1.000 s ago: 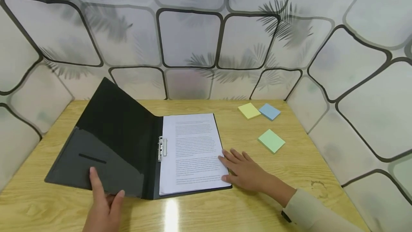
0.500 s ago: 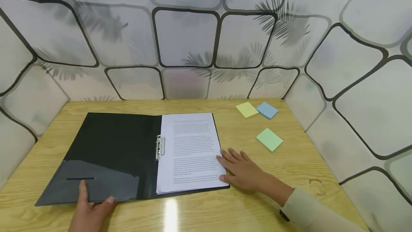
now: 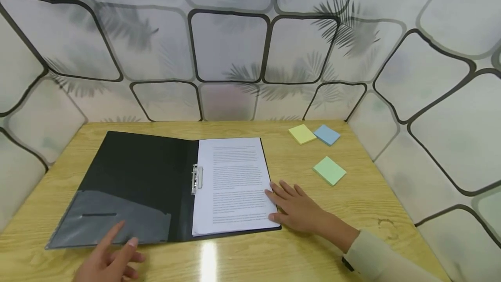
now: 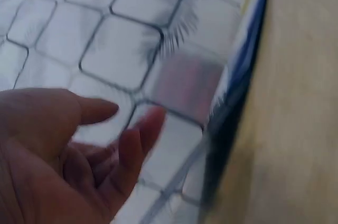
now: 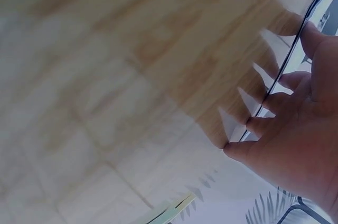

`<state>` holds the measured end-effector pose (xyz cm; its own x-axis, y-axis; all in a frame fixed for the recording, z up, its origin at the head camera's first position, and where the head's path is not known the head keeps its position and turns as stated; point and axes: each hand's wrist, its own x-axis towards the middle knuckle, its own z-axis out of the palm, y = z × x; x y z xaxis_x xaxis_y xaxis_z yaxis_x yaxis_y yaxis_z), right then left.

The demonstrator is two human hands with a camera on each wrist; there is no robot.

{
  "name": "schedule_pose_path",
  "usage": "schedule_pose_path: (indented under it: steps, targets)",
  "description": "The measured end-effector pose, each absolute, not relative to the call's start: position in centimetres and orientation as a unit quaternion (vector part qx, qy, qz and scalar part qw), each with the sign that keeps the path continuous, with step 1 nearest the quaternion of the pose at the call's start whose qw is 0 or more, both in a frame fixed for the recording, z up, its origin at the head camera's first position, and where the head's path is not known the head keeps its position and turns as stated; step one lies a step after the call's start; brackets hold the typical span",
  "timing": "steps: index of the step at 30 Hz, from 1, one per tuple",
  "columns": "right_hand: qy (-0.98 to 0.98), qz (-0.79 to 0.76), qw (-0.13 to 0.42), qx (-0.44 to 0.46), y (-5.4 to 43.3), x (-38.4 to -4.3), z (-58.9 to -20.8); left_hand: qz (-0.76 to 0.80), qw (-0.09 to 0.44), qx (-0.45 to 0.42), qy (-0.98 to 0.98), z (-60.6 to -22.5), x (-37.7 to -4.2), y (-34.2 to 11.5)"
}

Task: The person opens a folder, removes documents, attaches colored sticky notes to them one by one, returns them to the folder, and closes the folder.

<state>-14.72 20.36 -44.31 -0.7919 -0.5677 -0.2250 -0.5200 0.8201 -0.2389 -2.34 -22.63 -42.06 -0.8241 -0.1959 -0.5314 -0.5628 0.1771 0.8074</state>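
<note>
A black folder (image 3: 148, 160) lies spread open on the wooden table, its left cover raised only slightly at the far corner. Printed sheets (image 3: 235, 173) sit on its right side, beside a metal clip (image 3: 197, 179) at the spine. Across the lower left cover runs a clear pocket (image 3: 133, 219) with a dark slot. At that cover's near edge hovers my left hand (image 3: 105, 258), thumb and fingers loosely bent with nothing between them; the left wrist view shows the hand (image 4: 63, 155) apart from the folder. My right hand (image 3: 299, 210) rests flat, fingertips on the sheets' right edge.
Yellow (image 3: 302, 134), blue (image 3: 326, 135) and green (image 3: 329, 170) sticky-note pads lie right of the folder. A patterned wall (image 3: 231, 47) borders the table's back, with further panels at both sides.
The folder's left cover has come down from a raised tilt to nearly flat. My left hand lowered it, then released its edge and drew back. The right hand stays put.
</note>
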Motion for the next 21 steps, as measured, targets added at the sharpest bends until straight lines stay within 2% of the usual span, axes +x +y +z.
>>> schedule_pose_path:
  steps: [4,8,12,15,21]
  targets:
    - [0.943,-0.079,0.144,-0.291,20.4,-14.7,-44.4,0.565,0.116,-0.144,0.804,-39.4,-3.8,-20.0]
    - [0.942,-0.080,0.140,-0.294,20.2,-14.8,-44.3,0.513,0.069,-0.014,0.856,-37.6,-7.2,-18.7]
    - [0.941,-0.083,0.141,-0.295,20.1,-14.7,-44.1,0.480,0.076,0.086,0.870,-37.7,-11.3,-18.1]
    - [0.941,-0.086,0.143,-0.293,20.1,-14.7,-44.0,0.468,0.088,0.123,0.871,-38.9,-14.1,-18.1]
    - [0.942,-0.087,0.144,-0.292,20.1,-14.7,-44.1,0.404,0.080,0.125,0.903,-42.1,-17.4,-18.4]
